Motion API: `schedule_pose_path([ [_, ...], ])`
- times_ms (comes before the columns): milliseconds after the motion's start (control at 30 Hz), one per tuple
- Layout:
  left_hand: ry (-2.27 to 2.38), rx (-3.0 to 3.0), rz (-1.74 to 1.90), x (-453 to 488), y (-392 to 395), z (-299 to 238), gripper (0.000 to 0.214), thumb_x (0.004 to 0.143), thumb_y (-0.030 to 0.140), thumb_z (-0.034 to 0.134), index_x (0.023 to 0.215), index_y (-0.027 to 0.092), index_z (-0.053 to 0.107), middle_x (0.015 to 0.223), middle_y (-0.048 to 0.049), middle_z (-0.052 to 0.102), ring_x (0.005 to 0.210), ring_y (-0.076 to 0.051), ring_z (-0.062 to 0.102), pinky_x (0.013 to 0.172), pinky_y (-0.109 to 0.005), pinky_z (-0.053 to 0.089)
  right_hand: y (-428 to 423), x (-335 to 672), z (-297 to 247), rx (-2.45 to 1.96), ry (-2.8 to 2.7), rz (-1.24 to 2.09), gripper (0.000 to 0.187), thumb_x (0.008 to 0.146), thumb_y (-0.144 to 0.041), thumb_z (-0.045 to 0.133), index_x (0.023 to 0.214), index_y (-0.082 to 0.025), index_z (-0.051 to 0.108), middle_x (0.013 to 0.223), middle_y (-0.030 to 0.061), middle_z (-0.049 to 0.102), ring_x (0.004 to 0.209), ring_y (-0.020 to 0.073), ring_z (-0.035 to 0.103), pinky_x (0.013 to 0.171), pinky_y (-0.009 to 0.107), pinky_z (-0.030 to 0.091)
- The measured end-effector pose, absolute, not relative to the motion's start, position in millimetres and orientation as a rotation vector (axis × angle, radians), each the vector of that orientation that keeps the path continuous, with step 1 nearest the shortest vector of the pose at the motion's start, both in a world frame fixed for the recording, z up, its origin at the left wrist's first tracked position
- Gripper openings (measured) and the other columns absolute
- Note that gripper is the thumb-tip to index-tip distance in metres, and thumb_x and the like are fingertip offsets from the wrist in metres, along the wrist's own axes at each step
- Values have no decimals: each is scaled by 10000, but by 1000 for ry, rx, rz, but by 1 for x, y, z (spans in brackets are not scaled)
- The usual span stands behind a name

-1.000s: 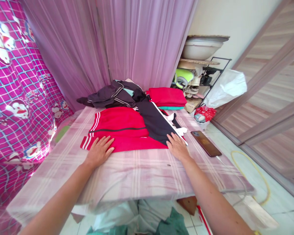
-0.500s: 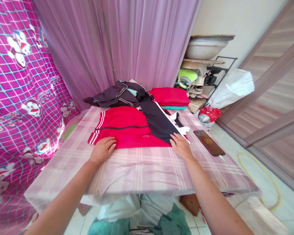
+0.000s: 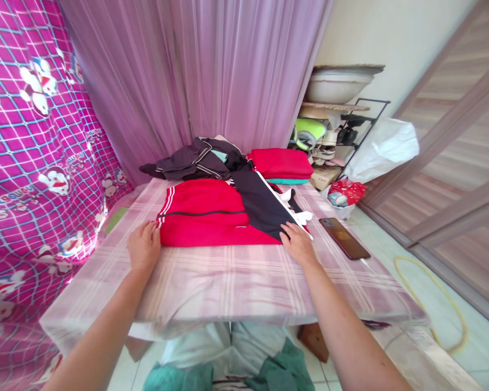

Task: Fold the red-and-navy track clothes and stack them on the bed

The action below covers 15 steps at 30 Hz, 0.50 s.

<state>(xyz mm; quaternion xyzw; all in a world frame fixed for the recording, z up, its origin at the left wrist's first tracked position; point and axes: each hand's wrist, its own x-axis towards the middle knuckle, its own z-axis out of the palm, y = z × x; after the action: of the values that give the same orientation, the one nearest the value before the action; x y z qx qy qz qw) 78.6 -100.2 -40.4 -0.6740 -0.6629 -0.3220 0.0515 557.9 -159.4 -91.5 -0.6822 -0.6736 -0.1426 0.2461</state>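
Observation:
A red jacket point(image 3: 204, 231) with a dark zip line and white-striped hem lies folded lengthwise on the table. Its dark sleeve point(image 3: 261, 203), edged in white, slants across the right part. At the near left corner of the hem, my left hand point(image 3: 144, 245) has its fingers curled over the cloth and covers the stripes there. My right hand point(image 3: 298, 242) rests on the lower end of the dark sleeve, fingers spread and lying on the fabric. Small white pieces point(image 3: 303, 217) stick out beyond the sleeve's right side.
Behind the jacket lie a crumpled dark garment point(image 3: 187, 160) and a folded red stack point(image 3: 281, 163) over a teal cloth point(image 3: 287, 181). A phone point(image 3: 344, 238) with a cable is on the right of the checked tablecloth point(image 3: 228, 282). A shoe rack point(image 3: 362, 122) stands beyond.
My left hand has moved left, from the jacket's near edge to the corner of its striped hem. My right hand stays at the sleeve end. The view has shifted slightly.

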Motion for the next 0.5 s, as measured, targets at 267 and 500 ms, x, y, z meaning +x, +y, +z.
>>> schedule_pose_path([
  [267,-2533,-1954,-506,57,-82,-35,616,909,579,345,1141,141,711,1147,-204,719,1106,-375,636,879,-451,491,-160,558,-93,-1841,-1804,-334,385,933,-312,464,1184,-201,733,1263,106,695,1193,275,611,1075,462,451],
  [500,-2657,-2056,-242,36,-42,-28,643,725,727,527,1008,196,753,1055,-166,747,1006,-376,670,832,-452,500,-160,557,-91,-1858,-1800,-343,376,929,-310,483,1165,-168,737,1270,128,690,1186,275,620,1062,445,462],
])
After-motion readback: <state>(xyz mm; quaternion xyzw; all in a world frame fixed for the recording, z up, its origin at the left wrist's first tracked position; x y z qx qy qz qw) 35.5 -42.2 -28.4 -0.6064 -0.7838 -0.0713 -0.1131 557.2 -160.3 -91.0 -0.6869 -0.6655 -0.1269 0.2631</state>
